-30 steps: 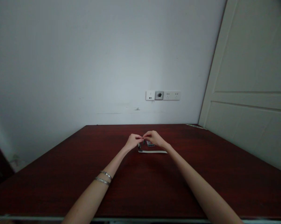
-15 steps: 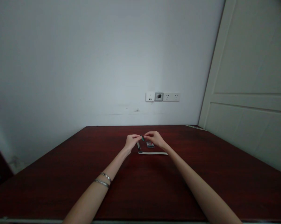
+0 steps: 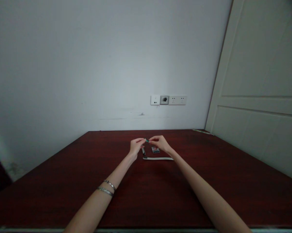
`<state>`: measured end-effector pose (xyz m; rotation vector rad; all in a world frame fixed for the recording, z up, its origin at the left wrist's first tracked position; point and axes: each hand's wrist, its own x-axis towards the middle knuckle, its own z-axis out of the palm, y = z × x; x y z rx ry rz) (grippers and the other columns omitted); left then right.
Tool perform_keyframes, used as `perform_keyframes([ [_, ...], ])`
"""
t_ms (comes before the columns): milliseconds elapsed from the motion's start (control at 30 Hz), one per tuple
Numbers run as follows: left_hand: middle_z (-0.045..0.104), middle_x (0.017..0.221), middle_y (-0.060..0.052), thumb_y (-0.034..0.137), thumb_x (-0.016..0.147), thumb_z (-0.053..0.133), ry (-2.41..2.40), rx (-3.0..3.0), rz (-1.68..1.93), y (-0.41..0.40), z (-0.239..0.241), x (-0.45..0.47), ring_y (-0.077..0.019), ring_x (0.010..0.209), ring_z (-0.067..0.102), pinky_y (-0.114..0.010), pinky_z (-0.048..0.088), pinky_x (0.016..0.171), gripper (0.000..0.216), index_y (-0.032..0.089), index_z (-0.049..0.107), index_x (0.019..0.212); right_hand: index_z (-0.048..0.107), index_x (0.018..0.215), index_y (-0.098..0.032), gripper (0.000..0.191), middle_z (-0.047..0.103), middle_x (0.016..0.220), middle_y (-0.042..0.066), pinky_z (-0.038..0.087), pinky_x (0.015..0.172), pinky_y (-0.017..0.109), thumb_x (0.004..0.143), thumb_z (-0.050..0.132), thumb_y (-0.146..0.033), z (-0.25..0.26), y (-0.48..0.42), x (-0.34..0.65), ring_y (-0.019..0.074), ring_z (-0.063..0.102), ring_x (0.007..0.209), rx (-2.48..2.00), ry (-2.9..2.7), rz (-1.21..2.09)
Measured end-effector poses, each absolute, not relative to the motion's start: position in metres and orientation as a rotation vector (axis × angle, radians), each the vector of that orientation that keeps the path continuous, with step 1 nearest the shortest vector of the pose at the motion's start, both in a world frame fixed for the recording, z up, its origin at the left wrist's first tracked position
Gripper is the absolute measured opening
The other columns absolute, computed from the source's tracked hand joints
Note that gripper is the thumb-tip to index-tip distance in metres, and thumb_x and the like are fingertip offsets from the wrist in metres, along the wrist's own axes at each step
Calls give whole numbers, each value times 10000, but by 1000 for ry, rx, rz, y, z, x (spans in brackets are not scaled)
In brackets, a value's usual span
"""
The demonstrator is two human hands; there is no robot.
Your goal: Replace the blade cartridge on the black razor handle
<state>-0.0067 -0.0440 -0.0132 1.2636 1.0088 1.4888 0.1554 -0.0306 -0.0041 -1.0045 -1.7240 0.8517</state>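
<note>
Left hand [image 3: 136,147]: pinching small green piece [image 3: 146,140]
Right hand [image 3: 159,143]: fingertips closed on its other end
Table [image 3: 146,200]: 1 white strip [image 3: 159,158], 1 small case [image 3: 156,149] near right

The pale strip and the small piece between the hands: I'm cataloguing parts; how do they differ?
The small piece shows green; the pale strip has a dark left end. The small piece looks short, the pale strip long and narrow. The small piece is at the fingertips of the left hand and right hand; the pale strip lies on the table.
</note>
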Motion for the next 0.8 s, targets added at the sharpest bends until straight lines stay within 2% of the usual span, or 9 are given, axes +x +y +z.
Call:
perform_keyframes([
  [100,676,804,-93,312,661,658,1074,1484,1488,-40,-17,-8,-170,725,610,-264,480,622,252,111,683,811,689,768,-107,212,634,634,10,453,360,182,654,640,-279,-3,-26,162,62,495,387,-1022,-1682,860],
  [200,681,850,-88,225,670,644,1148,1834,1414,-34,-23,-9,-174,783,616,-288,480,730,218,119,677,857,693,782,-95,203,644,640,19,467,375,183,661,633,-246,-6,-19,177,70,505,412,-1102,-1663,820],
  [300,669,957,-98,164,659,637,1216,2144,1209,-27,-30,-9,-186,869,609,-306,457,822,298,123,657,953,695,790,-86,183,640,617,22,448,366,165,678,609,-204,-14,-12,194,70,508,408,-1235,-1721,769],
  [400,634,1073,-120,181,666,639,1232,2331,1002,-20,-36,-5,-208,977,586,-314,423,890,406,122,612,1067,695,772,-79,164,623,592,20,424,350,150,686,586,-166,-25,-8,206,60,490,387,-1343,-1811,733],
  [567,598,1156,-135,235,635,675,1154,2422,802,-11,-39,7,-251,1055,558,-318,404,914,542,139,563,1157,694,730,-98,139,625,604,20,415,354,131,668,574,-130,-32,-9,208,61,486,429,-1409,-1869,653],
  [800,609,1144,-120,217,635,653,1124,2416,779,-7,-44,18,-253,1026,578,-304,416,886,534,162,562,1158,691,706,-112,145,637,608,22,402,349,117,668,552,-115,-34,-10,202,61,494,428,-1407,-1933,616],
])
